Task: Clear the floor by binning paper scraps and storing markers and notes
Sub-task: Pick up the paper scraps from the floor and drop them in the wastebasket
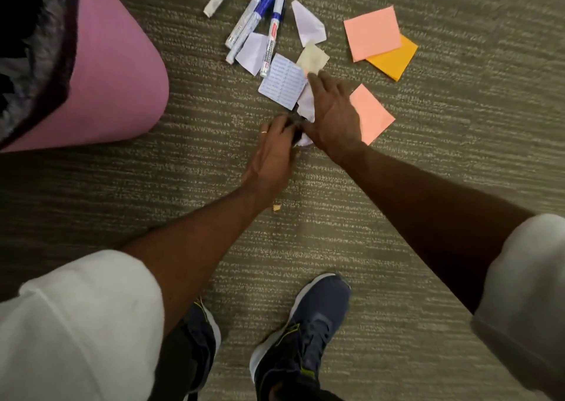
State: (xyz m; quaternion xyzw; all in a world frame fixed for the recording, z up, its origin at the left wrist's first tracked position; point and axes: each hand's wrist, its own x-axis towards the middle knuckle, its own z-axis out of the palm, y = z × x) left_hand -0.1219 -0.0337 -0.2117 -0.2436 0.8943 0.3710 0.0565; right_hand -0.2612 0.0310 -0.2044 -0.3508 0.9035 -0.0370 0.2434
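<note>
Several whiteboard markers lie on the carpet at the top centre, most with blue caps. White paper scraps and a printed white slip lie just below them, with a pale yellow note. Pink sticky notes and an orange one lie to the right. My left hand is closed around a crumpled white scrap. My right hand reaches over crumpled white paper, fingers spread, its fingertips at the yellow note's lower edge.
A pink bin with a dark liner stands at the upper left. A second pink note lies right of my right hand. A tiny paper crumb sits on the carpet. My shoes are at the bottom.
</note>
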